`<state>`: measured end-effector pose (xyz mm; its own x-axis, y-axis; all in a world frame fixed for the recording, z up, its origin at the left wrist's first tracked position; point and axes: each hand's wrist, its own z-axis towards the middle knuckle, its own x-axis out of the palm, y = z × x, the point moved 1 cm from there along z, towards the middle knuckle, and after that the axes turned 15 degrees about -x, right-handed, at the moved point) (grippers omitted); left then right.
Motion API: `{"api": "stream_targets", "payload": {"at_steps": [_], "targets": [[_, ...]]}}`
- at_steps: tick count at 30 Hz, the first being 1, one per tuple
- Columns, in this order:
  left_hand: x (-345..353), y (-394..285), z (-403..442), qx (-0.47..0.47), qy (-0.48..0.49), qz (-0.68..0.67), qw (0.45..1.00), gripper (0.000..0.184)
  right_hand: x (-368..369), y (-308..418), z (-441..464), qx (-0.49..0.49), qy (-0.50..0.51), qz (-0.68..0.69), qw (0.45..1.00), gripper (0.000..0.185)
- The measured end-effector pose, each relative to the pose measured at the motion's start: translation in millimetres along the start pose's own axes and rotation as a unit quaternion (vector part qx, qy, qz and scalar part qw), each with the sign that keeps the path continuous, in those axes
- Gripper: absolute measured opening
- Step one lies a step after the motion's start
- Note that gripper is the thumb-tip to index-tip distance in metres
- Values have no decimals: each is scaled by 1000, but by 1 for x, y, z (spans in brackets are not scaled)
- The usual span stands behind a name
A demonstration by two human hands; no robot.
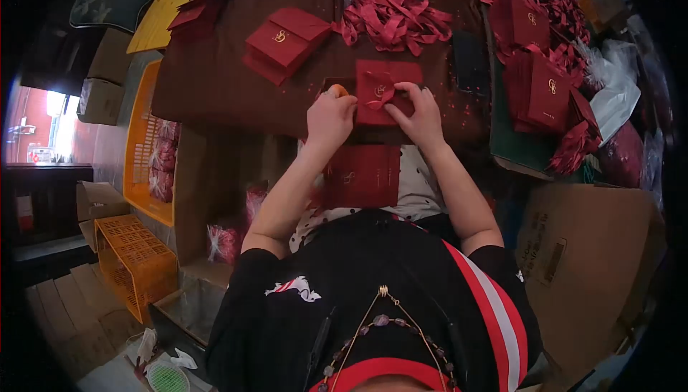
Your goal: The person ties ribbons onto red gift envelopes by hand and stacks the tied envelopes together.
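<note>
A red pouch (408,73) with a gold emblem lies at the table's near edge, a red ribbon (384,94) across its front. My right hand (419,114) pinches the ribbon at the pouch's right side. At the left side, my left hand (333,114) is closed by the pouch's edge, with something small and orange at its fingers; what it grips is too small to tell. Another red pouch (362,177) rests on my lap below.
Red pouches (287,39) and a heap of red ribbons (394,12) lie farther back on the brown table (215,77). A dark phone (469,62) is at the right. Stacked pouches (548,94) sit on a green surface. A yellow crate (143,170) stands left, a cardboard box (588,249) right.
</note>
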<state>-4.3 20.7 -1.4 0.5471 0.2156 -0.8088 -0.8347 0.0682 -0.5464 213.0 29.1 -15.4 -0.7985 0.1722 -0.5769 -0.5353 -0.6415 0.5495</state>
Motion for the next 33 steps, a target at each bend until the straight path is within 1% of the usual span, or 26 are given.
{"api": "stream_targets", "payload": {"at_steps": [2, 3, 4, 5, 6, 7, 8, 10, 11, 13, 14, 15, 17, 18, 20, 21, 23, 24, 25, 26, 27, 28, 29, 30, 31, 33], "targets": [[-5, 10, -6, 5, -5, 12, 1000, 10, 6, 5, 2, -23, 1, -4, 1000, 42], [-6, 17, -11, 0, -45, 37, 998, 8, 8, 7, 2, -26, -1, -2, 1000, 42], [-11, 24, -13, -6, -87, 60, 994, 7, 9, 5, 2, -42, -8, -35, 998, 41], [-24, 39, -13, -36, -128, -8, 991, 6, 6, 2, 0, -22, -15, -36, 999, 41], [-41, 57, -12, -83, -147, 11, 986, 6, 1, 2, 0, -3, -21, -36, 999, 40], [-55, 75, -16, -100, -141, -5, 985, 8, 0, 2, 0, -2, -8, -35, 999, 39], [-57, 83, -24, -90, -123, 27, 988, 8, -1, 1, 0, -3, -7, -32, 999, 39], [-60, 78, -38, -83, -102, 33, 991, 8, -1, 0, 2, -61, 16, -52, 997, 42], [-59, 82, -40, -74, -96, 24, 992, 8, -5, 0, 2, -58, 40, -4, 998, 47], [-61, 83, -39, -83, -104, 3, 991, 9, -23, 14, 3, -127, 117, -66, 983, 52], [-60, 83, -40, -93, -108, -20, 990, 9, -27, 15, -1, -117, 150, -65, 980, 54], [-60, 81, -40, -95, -108, -23, 989, 9, -31, 14, -4, -118, 154, -66, 979, 54], [-62, 76, -34, -74, -137, -77, 985, 10, -39, 11, -5, -148, 125, -45, 980, 43], [-67, 70, -32, -81, -144, -96, 982, 10, -47, 15, 0, -181, 98, -54, 977, 35], [-79, 58, -23, -25, -215, -127, 968, 9, -67, 31, 11, -153, 53, -3, 987, 30], [-90, 46, -20, -13, -229, -155, 961, 8, -69, 29, 11, -104, 9, 58, 993, 27], [-98, 35, -15, -15, -233, -158, 960, 8, -72, 33, 21, -24, -77, 105, 991, 26], [-101, 30, -11, -17, -240, -160, 957, 8, -74, 38, 35, -25, -84, 123, 989, 26], [-101, 24, -5, -13, -254, -118, 960, 12, -62, 24, 39, 12, -86, 147, 985, 27], [-95, 25, 1, -38, -251, -50, 966, 14, -49, 11, 42, 50, -88, 171, 980, 28], [-87, 27, 7, -62, -247, 18, 967, 16, -44, 9, 49, 34, -50, 95, 994, 32], [-77, 28, 10, -82, -254, 62, 962, 33, -39, 3, 52, -8, -31, -20, 999, 33], [-68, 27, 8, -116, -234, 79, 962, 43, -31, -6, 55, -51, -14, -135, 989, 35], [-59, 23, 5, -151, -214, 95, 960, 53, -24, -16, 61, -53, -43, -107, 992, 37], [-53, 20, 1, -80, -221, 62, 970, 63, -22, -20, 73, -56, -45, -108, 992, 37], [-40, 7, -7, 35, -143, 8, 989, 58, -16, -27, 91, -67, -28, -140, 988, 40]]}}
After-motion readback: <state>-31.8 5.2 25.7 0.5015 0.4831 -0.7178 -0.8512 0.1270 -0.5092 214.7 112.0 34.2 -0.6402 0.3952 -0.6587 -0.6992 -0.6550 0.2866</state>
